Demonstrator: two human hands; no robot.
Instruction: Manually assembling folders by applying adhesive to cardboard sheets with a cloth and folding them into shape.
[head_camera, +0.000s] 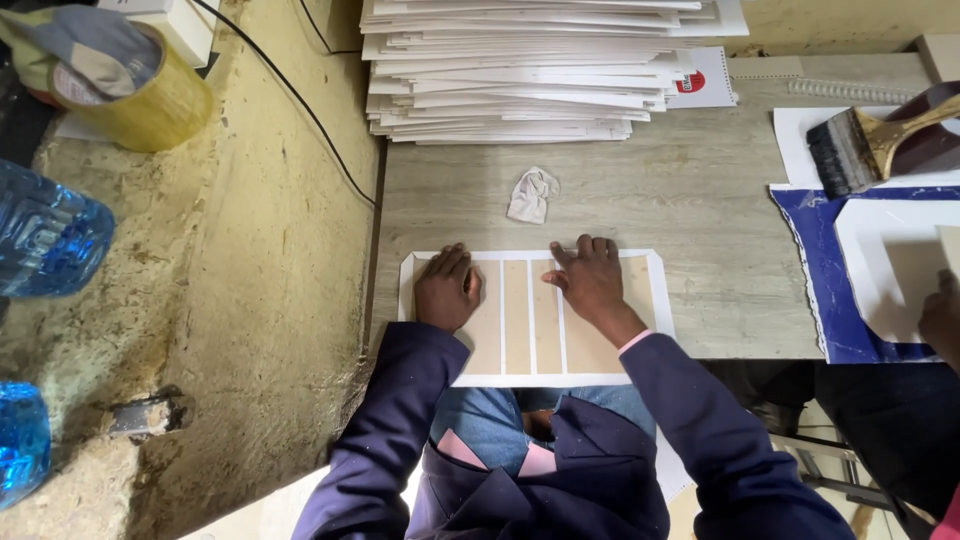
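Pressing flat, the left hand (447, 290) and right hand (592, 280) lie open on a white sheet (530, 375) with tan board strips (517, 317), gripping nothing, seemingly to bond them.

We see a grey wood-grain table (690, 210). On it lie a white sheet (530, 375) with tan card strips at the near edge, a crumpled rag (532, 194) beyond it, a tall stack of white sheets (520, 70) at the far edge, and a blue sheet (815, 260) to the right.
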